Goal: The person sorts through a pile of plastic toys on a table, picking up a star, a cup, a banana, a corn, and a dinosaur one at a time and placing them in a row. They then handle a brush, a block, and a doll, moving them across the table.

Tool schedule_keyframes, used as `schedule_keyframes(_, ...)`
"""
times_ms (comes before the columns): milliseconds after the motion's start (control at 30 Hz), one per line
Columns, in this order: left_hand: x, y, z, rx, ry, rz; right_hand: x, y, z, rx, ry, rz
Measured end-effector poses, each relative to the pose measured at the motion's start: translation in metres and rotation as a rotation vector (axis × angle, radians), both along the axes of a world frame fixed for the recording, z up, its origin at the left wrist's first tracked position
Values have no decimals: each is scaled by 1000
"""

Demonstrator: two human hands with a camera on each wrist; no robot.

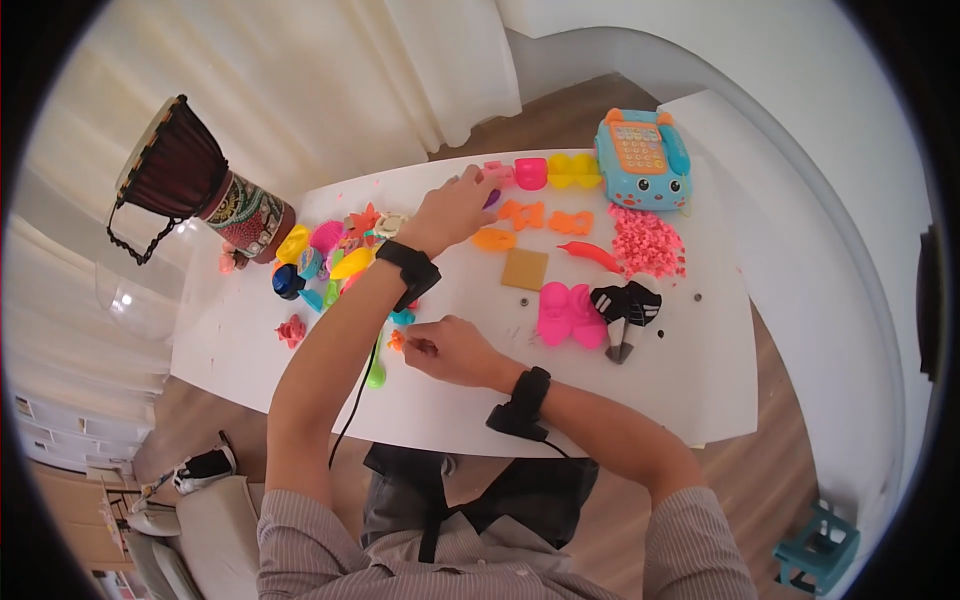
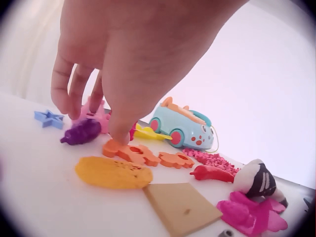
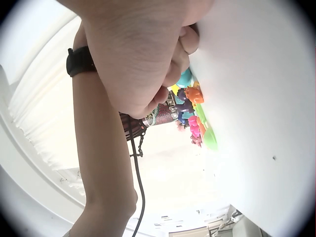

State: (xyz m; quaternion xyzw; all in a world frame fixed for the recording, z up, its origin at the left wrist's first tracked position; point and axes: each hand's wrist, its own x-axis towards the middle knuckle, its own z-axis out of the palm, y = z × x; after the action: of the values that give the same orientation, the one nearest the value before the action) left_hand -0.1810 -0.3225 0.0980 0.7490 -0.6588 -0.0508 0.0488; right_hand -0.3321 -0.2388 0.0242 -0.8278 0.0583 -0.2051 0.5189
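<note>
My left hand (image 1: 455, 210) reaches to the far side of the white table. Its fingers and thumb come down around a light pink plastic piece (image 2: 101, 118), which they partly hide. Just in front of that piece lies a purple eggplant-shaped toy (image 2: 81, 132). Nearer the wrist camera are orange moulds (image 2: 131, 153) and an orange-yellow lump (image 2: 114, 173). A magenta cup-shaped piece (image 1: 531, 173) and a yellow mould (image 1: 574, 170) continue the row to the right. Near the front edge, my right hand (image 1: 455, 350) rests on the table with loosely curled fingers, beside a small orange figure (image 1: 396, 340).
A toy telephone (image 1: 645, 160) stands at the back right, above pink crumbs (image 1: 648, 243). A tan square (image 1: 525, 269), red chili toy (image 1: 590, 255), magenta mould (image 1: 570, 314) and black-and-white item (image 1: 628, 308) lie mid-right. Mixed toys (image 1: 330, 236) and a drum (image 1: 215, 185) occupy the left.
</note>
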Motion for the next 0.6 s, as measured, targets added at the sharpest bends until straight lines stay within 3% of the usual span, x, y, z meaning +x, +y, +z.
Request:
schedule_keyframes(167, 19, 11, -22, 68, 76, -43, 0, -1, 0, 14, -42, -16)
schedule_keyframes(233, 18, 19, -25, 68, 88, -26, -2, 2, 3, -51, -61, -229)
schedule_keyframes(267, 21, 22, -29, 39, 86, -36, -3, 2, 3, -55, -58, -224)
schedule_keyframes(333, 27, 30, -31, 8, 83, -43, -4, 0, 3, -85, -29, -475)
schedule_keyframes(367, 30, 33, -30, 18, 86, -54, -2, -3, 2, -88, -30, -472)
schedule_keyframes(433, 33, 40, -29, 24, 92, -66, 3, -13, 2, -268, -284, -675)
schedule_keyframes(467, 34, 44, -29, 20, 93, -62, 3, -16, 5, -270, -284, -673)
schedule_keyframes(600, 28, 63, -20, 4, 110, -72, -2, -24, 19, -331, 14, -762)
